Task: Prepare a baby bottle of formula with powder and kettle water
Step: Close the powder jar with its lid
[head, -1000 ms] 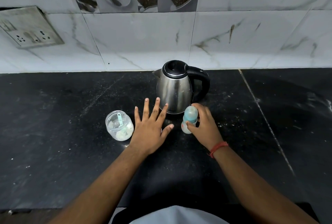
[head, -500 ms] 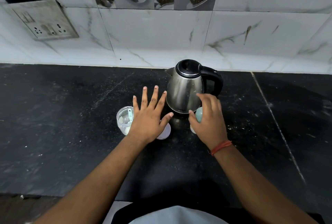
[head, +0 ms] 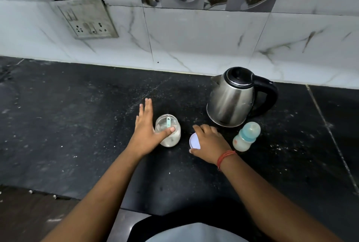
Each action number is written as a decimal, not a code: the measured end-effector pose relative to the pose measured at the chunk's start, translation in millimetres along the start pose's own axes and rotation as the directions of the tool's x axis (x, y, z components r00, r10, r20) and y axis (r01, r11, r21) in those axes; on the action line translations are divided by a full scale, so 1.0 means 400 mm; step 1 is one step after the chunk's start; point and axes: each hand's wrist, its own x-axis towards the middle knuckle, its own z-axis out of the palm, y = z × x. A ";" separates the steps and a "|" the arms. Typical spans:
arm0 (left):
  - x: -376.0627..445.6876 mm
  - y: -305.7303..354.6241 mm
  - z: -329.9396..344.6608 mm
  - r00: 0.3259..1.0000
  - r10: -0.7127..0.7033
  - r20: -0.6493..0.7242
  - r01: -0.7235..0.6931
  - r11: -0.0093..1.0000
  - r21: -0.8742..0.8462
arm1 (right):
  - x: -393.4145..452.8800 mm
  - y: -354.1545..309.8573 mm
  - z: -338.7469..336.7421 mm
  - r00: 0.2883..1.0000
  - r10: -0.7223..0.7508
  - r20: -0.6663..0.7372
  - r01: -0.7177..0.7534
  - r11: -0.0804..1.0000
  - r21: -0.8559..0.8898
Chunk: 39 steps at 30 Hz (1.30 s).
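A clear glass jar (head: 171, 139) with white powder and a teal scoop (head: 168, 122) in it stands open on the black counter (head: 77, 125). My left hand (head: 144, 131) lies against the jar's left side, fingers straight, thumb across its front. My right hand (head: 209, 142) curls over the white jar lid (head: 194, 141), which lies flat just right of the jar. The baby bottle (head: 245, 137), capped with a teal collar and teat, stands free to the right of that hand. Behind it stands the steel kettle (head: 231, 102), lid down, black handle pointing right.
A tiled wall runs along the back of the counter, with a socket plate (head: 85, 18) at the upper left. The counter's front edge crosses near my body at the bottom. White specks dust the dark surface.
My right hand has let go of the baby bottle and moved left onto the white lid. My left hand has shifted to the jar's side. The view has swung left.
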 end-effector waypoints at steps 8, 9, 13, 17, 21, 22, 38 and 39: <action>-0.010 -0.108 0.040 0.980 -0.061 0.187 0.089 0.986 -0.142 | 0.020 -0.012 0.023 0.998 0.044 0.034 -0.040 0.994 -0.103; -0.006 -0.111 0.047 0.979 -0.068 0.191 0.098 0.983 -0.158 | 0.022 -0.012 0.022 0.999 0.046 0.028 -0.044 0.995 -0.089; -0.001 -0.126 0.078 0.983 -0.081 0.163 0.116 0.969 -0.219 | 0.025 -0.005 0.015 0.997 0.075 0.034 -0.076 0.996 0.038; 0.000 -0.130 0.102 0.993 -0.075 0.094 0.098 0.958 -0.270 | 0.028 -0.001 0.007 0.993 0.107 0.039 -0.112 0.984 0.140; 0.000 -0.117 0.114 0.999 -0.048 0.021 0.052 0.963 -0.265 | 0.031 0.005 -0.009 0.991 0.130 0.024 -0.131 0.947 0.294; -0.001 -0.113 0.115 0.998 -0.054 0.015 0.056 0.961 -0.271 | 0.031 0.006 -0.014 0.991 0.136 0.017 -0.133 0.929 0.345; -0.010 0.025 0.098 0.994 0.090 -0.055 -0.099 0.975 -0.200 | -0.016 -0.050 -0.245 0.878 0.270 -0.395 0.145 0.636 0.758; -0.011 0.036 0.099 0.993 0.103 -0.056 -0.112 0.975 -0.194 | -0.021 -0.055 -0.250 0.874 0.225 -0.431 0.179 0.676 0.715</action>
